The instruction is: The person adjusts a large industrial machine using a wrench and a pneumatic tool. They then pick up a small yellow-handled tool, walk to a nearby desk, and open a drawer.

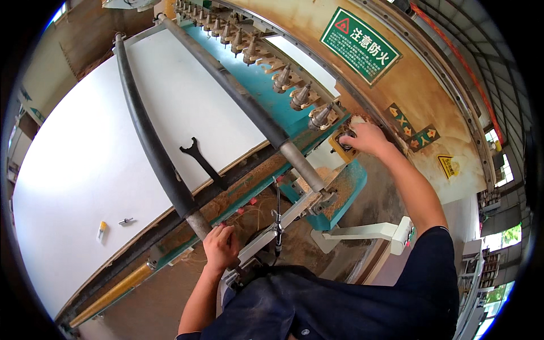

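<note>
My right hand point(365, 139) reaches to the far right, its fingers curled over a dark round part point(347, 137) seated in a yellow block point(339, 152). Sawdust lies around that block. My left hand point(221, 247) is closed in front of my body, beside the bare metal end point(198, 224) of the nearer black roller. Whatever its fingers may hold is hidden. On the white board point(85, 141) lie a black hook spanner point(203, 162), a small metal bit point(126, 221) and a small yellow-and-white container point(102, 231). The spanner's handle overhangs the board's edge.
Two black rollers point(148, 133) point(226, 85) span the board. A row of cone-shaped tool holders point(301, 96) stands along the teal machine bed. The tan machine housing point(436, 93) rises at right. A white arm point(365, 232) and a cable with fittings point(277, 226) are near my body.
</note>
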`<move>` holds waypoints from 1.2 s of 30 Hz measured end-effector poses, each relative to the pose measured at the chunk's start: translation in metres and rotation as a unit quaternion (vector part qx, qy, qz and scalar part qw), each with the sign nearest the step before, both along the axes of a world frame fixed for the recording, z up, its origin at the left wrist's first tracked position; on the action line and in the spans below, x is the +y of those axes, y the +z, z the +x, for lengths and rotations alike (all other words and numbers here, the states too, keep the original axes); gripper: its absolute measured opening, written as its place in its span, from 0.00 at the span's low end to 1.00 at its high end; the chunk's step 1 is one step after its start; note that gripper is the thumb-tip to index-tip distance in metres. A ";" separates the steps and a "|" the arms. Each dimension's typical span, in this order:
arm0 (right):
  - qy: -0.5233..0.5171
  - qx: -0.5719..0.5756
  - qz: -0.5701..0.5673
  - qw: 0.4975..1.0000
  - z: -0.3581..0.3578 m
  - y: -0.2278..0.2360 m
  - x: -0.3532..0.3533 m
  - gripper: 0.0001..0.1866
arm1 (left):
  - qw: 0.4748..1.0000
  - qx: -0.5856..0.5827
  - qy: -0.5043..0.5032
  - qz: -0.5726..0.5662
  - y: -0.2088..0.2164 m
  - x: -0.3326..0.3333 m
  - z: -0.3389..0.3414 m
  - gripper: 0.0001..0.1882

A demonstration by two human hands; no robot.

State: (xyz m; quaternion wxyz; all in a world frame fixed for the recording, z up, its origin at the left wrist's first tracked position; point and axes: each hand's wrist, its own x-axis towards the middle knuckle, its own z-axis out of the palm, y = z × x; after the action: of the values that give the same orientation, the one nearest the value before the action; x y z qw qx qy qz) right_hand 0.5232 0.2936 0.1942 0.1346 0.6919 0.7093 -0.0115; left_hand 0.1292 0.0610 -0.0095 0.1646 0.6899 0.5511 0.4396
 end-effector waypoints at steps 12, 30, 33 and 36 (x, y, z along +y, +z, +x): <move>0.135 0.094 0.014 0.986 0.002 0.004 0.006 0.32 | 0.999 -0.018 0.021 0.028 0.002 -0.002 -0.003 0.06; -0.041 -0.051 -0.008 0.998 -0.006 0.004 0.011 0.41 | 1.000 -0.009 -0.018 0.003 -0.009 -0.003 -0.008 0.10; 0.126 0.061 0.021 0.990 0.006 0.003 0.009 0.33 | 1.000 -0.012 0.009 0.014 0.001 -0.001 -0.008 0.09; 0.031 0.002 -0.018 0.999 0.006 0.004 0.008 0.31 | 1.000 -0.017 0.010 0.020 0.000 0.002 -0.004 0.09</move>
State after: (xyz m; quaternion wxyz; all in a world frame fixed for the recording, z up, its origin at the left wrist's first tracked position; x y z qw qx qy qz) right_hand 0.5289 0.3017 0.1979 0.1458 0.6670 0.7303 -0.0213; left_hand 0.1255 0.0626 -0.0096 0.1554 0.6804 0.5458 0.4636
